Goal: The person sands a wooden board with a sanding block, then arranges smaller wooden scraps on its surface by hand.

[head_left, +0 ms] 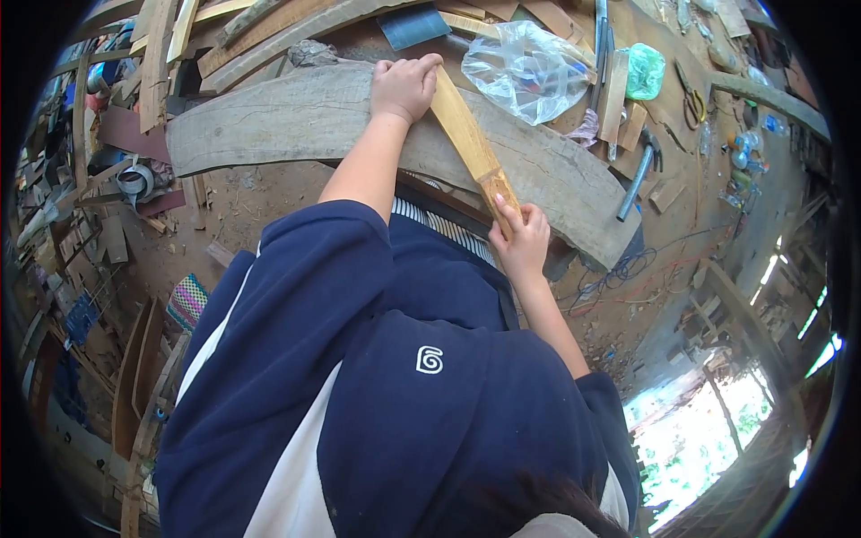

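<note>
A pale yellow wooden piece (465,132) slants across a wide, weathered grey plank (278,125). My left hand (408,88) is closed around its far end, over the plank. Nearer my body, my right hand (523,240) grips the other end, with the thumb and fingers along its sides. A rougher, darker patch shows on the wood just ahead of the right fingers. Some of the near end is hidden by that hand.
On the plank's right end lies a hammer (638,179) with a blue handle. Beyond the plank are a clear plastic bag (526,73), a green bag (645,72) and pliers (691,100). A tape roll (134,183) is at left; cables (628,264) lie at right.
</note>
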### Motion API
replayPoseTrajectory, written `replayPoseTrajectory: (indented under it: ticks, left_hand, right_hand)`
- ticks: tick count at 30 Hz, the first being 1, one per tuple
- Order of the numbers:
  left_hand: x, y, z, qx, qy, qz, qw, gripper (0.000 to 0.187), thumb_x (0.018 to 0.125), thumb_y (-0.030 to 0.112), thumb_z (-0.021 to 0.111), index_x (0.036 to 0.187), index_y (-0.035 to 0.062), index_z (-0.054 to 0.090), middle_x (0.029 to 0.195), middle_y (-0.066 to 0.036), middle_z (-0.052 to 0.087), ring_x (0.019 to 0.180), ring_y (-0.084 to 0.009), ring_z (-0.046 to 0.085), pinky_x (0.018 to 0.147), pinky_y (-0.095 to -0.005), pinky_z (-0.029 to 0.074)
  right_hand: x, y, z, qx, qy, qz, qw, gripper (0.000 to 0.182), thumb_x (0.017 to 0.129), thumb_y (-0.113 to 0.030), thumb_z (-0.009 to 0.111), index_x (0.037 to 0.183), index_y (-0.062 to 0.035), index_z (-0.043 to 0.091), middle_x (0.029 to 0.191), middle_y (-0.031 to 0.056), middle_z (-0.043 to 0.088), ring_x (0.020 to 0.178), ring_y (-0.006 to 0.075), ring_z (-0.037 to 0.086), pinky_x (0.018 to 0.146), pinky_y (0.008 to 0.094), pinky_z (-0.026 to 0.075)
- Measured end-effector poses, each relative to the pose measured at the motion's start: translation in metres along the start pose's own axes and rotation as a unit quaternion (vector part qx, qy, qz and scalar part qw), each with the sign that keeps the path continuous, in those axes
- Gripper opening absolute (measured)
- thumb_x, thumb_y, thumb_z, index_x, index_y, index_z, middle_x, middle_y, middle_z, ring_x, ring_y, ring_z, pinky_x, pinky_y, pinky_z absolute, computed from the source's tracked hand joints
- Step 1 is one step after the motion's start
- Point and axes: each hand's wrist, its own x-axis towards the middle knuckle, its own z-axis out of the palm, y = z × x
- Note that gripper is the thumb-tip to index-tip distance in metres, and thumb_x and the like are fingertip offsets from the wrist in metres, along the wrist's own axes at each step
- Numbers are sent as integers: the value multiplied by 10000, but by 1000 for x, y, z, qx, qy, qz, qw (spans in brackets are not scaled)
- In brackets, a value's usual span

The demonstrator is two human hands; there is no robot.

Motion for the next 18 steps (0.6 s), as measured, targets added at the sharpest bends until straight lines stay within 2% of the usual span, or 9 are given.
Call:
replayPoseTrajectory:
  ticks: [3, 9, 13, 18]
  left_hand:
    - [2, 0, -2, 6, 7, 5, 1000, 214, 1002, 302, 502, 1133, 276, 669, 921, 30, 738, 904, -171, 684, 878, -382, 419]
    - [2, -2, -3, 10, 25, 20, 999, 200, 971, 287, 532, 1120, 266, 663, 909, 23, 733, 895, -179, 685, 872, -393, 421]
    - [2, 0, -6, 3, 23, 22, 999, 190, 964, 276, 540, 1112, 261, 658, 892, 25, 727, 882, -182, 681, 868, -390, 424]
    - [1, 1, -6, -4, 27, 21, 999, 183, 963, 276, 544, 1108, 249, 653, 880, 26, 716, 885, -177, 675, 877, -391, 422]
  right_hand:
    - [45, -21, 11, -11, 39, -29, 999, 626, 755, -222, 779, 1341, -383, 631, 1099, 133, 560, 1025, 321, 565, 869, 427, 454]
    - [129, -58, 18, -5, 26, -42, 999, 609, 778, -254, 756, 1353, -400, 619, 1090, 122, 564, 1025, 309, 574, 874, 432, 466]
    - [97, -44, 10, -1, 33, -60, 998, 629, 783, -238, 754, 1371, -405, 609, 1092, 128, 565, 1020, 315, 575, 865, 445, 477]
    - [31, -5, -5, -3, 6, -18, 1000, 646, 775, -221, 759, 1376, -404, 609, 1128, 150, 564, 1031, 333, 572, 881, 454, 468]
